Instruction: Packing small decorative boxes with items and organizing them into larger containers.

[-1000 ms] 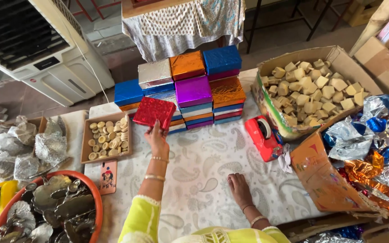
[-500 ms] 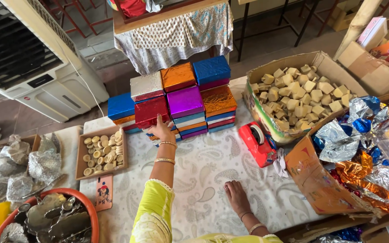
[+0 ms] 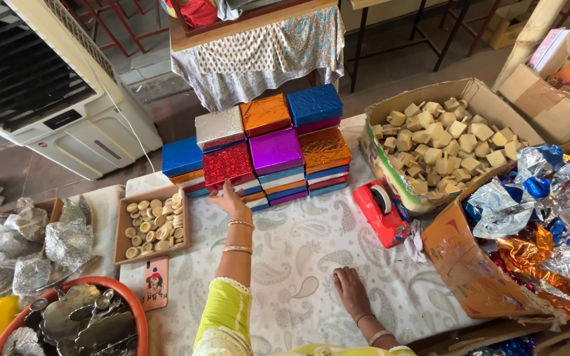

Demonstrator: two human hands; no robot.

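Air cooler (image 3: 41, 86), white, upper left: its left and top are running off frame. Cardboard box of foil sheets (image 3: 489, 264), right: its far side is being cut off by the frame edge, and the crumpled foil is hiding its inside. Second cardboard box (image 3: 380, 115), far right of the table, is holding pale cube-shaped blocks; its lower wall is sitting behind the foil box flap. Red basin (image 3: 136, 316), bottom left, is only partly showing; the metal pieces in it are hard to make out.

Stack of foil-wrapped boxes (image 3: 265, 145) is standing at the far edge of the patterned tablecloth (image 3: 298, 244). Red glitter box (image 3: 227, 163) is lying on top of the stack's front row, left of the purple one.

Left hand (image 3: 229, 202) is reaching forward, fingers spread slightly, fingertips touching the front lower edge of the red glitter box; no grip is showing, and the thumb side is partly hidden. Right hand (image 3: 351, 290) is resting flat on the cloth, fingers apart, holding nothing.

Red tape dispenser (image 3: 380, 212) is lying just beside the block box. Small tray of round tokens (image 3: 152, 224) is sitting left of the left hand.
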